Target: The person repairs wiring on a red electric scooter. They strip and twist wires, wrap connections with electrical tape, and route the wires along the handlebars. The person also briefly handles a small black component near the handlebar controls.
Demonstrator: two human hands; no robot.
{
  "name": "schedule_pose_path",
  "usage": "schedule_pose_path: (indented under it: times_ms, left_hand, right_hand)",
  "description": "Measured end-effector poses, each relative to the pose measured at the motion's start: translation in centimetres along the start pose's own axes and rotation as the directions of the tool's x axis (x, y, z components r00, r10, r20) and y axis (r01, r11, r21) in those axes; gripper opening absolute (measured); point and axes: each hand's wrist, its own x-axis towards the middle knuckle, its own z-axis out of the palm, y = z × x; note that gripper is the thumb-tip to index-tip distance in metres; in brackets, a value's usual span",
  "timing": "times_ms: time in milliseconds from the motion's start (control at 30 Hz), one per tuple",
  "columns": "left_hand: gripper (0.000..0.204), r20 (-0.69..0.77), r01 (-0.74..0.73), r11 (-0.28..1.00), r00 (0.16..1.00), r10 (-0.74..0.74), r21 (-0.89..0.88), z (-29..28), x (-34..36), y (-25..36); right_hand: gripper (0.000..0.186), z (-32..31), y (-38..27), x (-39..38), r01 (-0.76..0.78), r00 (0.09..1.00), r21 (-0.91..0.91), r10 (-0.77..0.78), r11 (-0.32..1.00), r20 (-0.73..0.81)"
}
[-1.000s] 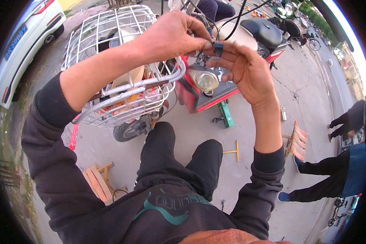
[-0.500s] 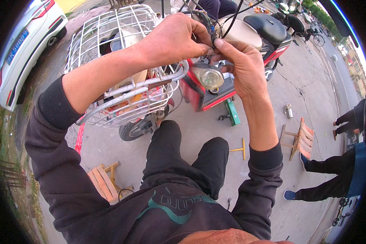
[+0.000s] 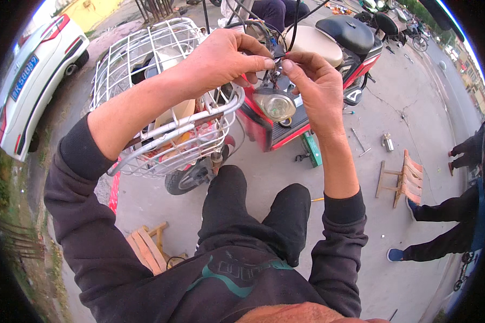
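Both my hands are raised at the front of a red scooter [image 3: 269, 137], pinched on dark wiring [image 3: 276, 67] beside each other. My left hand [image 3: 226, 59] reaches from the left over a white wire basket [image 3: 129, 54], its fingertips at the wires. My right hand [image 3: 315, 86] has thumb and index finger closed on a small dark piece of wire; its exact shape is too small to tell. Just below my fingers is an oval headlight [image 3: 275, 106]. More cables rise behind my hands toward the handlebars.
A white car [image 3: 35, 81] is at the left. Wooden stools [image 3: 145, 247] [image 3: 407, 177], a green box [image 3: 312, 149], metal tools [image 3: 360, 140] and a cylinder [image 3: 387, 142] lie around. People in dark trousers [image 3: 436, 247] stand right; another person [image 3: 275, 11] is behind the scooter, near parked scooters [image 3: 382, 24].
My right hand, spread with a dark strip at its fingers a second ago, has closed to a pinch beside my left hand. Both hands now sit slightly lower in the picture.
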Motion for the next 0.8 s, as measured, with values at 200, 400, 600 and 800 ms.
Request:
schedule_pose_path:
  times_ms: [200,400,600,800]
  left_hand:
    - [0.026,0.01,0.015,1.0,1.0,-0.015,-0.002,0.0,-0.1,0.0]
    - [0.023,-0.137,-0.233,0.927,0.95,0.282,0.293,0.2,0.2,-0.9]
    - [0.021,-0.102,-0.404,0.769,0.852,0.513,0.495,0.4,-0.2,-0.3]
    - [0.021,-0.101,-0.328,0.866,0.915,0.391,0.377,0.4,-0.2,-0.3]
  right_hand:
    - [0.025,1.1,0.1,0.3,0.063,0.997,-0.006,-0.063,0.998,-0.043]
    - [0.024,1.6,0.4,0.4,0.102,0.992,-0.113,-0.109,0.988,-0.058]
    - [0.021,2.9,-0.4,-0.2,0.165,0.973,-0.257,-0.2,0.952,-0.118]
    - [0.037,3.2,-0.5,-0.5,-0.021,0.996,0.191,0.037,0.981,-0.079]
